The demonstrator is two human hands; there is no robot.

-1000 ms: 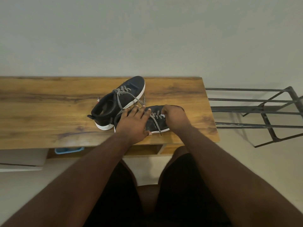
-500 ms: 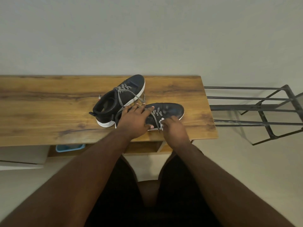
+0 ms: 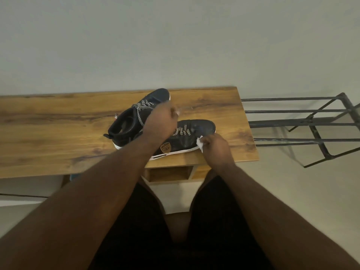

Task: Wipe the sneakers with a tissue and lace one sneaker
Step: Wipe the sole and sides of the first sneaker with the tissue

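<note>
Two black high-top sneakers with black-and-white laces stand on the wooden table point(image 3: 48, 133). The near sneaker point(image 3: 196, 129) points right and shows an orange badge on its side. My right hand point(image 3: 216, 149) holds a crumpled white tissue point(image 3: 199, 142) against this sneaker's side, just above the white sole. The far sneaker point(image 3: 126, 125) stands behind it, toe towards the wall. My left hand point(image 3: 161, 121) is blurred and hovers over the gap between the two sneakers, fingers curled. Whether it holds anything does not show.
A black metal rack point(image 3: 311, 121) stands on the floor right of the table. An open wooden cubby point(image 3: 169, 173) sits under the table's front edge, above my knees. A plain wall runs behind the table.
My left hand has lifted off the near sneaker and moved up and back. My right hand has slid right along the sneaker's side with the tissue. The orange badge has come into view.
</note>
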